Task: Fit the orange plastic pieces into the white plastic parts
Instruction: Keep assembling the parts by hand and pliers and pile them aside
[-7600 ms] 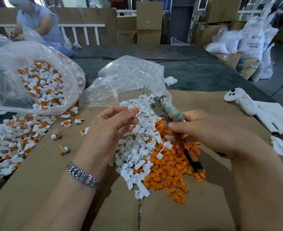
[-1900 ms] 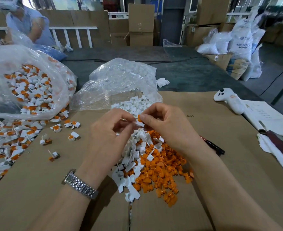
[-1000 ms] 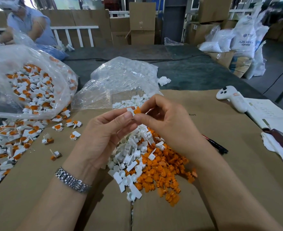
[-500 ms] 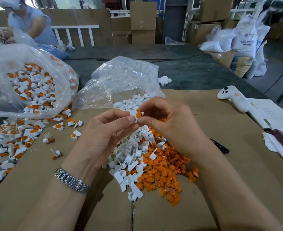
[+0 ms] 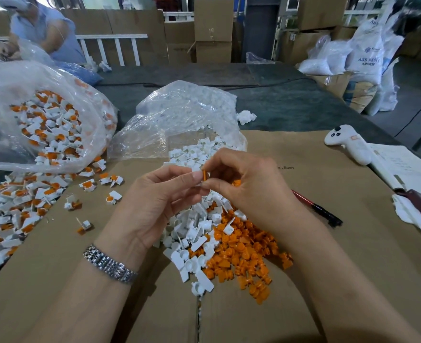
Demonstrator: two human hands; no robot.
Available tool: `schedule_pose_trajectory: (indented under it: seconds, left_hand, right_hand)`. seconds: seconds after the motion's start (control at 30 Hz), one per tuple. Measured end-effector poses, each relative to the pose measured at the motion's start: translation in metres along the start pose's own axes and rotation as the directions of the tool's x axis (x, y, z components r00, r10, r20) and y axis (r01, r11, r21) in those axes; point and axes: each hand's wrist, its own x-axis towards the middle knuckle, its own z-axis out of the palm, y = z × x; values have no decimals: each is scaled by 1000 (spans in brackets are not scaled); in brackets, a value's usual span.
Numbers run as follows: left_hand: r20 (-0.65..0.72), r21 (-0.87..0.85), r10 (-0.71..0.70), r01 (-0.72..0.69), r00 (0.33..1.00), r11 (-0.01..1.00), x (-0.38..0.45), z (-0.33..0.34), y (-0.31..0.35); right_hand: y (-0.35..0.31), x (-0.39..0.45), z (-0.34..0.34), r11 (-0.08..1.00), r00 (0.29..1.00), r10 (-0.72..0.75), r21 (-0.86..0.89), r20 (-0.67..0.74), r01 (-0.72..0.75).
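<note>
My left hand [image 5: 160,204] and my right hand [image 5: 249,186] meet above the middle of the cardboard. Between their fingertips sits one small orange piece [image 5: 204,175], pinched by both hands; a white part under it is mostly hidden by my fingers. Below the hands lies a heap of loose white parts [image 5: 192,233], and to its right a heap of loose orange pieces [image 5: 244,258]. Fitted white-and-orange parts [image 5: 18,201] are spread on the left.
A clear bag of fitted parts [image 5: 43,125] stands at the left, a clear bag of white parts [image 5: 184,115] behind the hands. A red-and-black pen [image 5: 316,207], a white controller [image 5: 348,144] and papers [image 5: 402,167] lie right. Another person [image 5: 43,30] works at the far left.
Both hands have stayed together over the heaps, working the same small piece. The orange piece now stands on edge between the fingertips. A tool held 7.6 s ago is gone from my right hand.
</note>
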Motion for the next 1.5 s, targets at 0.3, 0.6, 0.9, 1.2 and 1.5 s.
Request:
schedule_pose_trajectory:
  seconds: [0.3,0.6,0.9,1.2,1.5]
  left_hand:
    - [-35,-63,11,-13,999,998,2,0,1]
    - [-31,-94,41,-44,999,995,1,-2,1]
    - [-66,-118,90,-97,994,988,0,-2,2]
    - [-82,-126,158,-168,984,978,2,-1,0]
    - [-146,-85,190,-204,971,975,2,3,-4]
  right_hand:
    - [40,1,-39,818,910,389,-398,-147,-414]
    - [68,-4,-44,617,705,709,-506,24,-603]
    - [28,-3,-60,779,785,619,-139,12,-612]
    - [-27,-8,-31,840,773,445,88,453,-535]
    - [-44,-9,-15,869,791,443,15,422,-494]
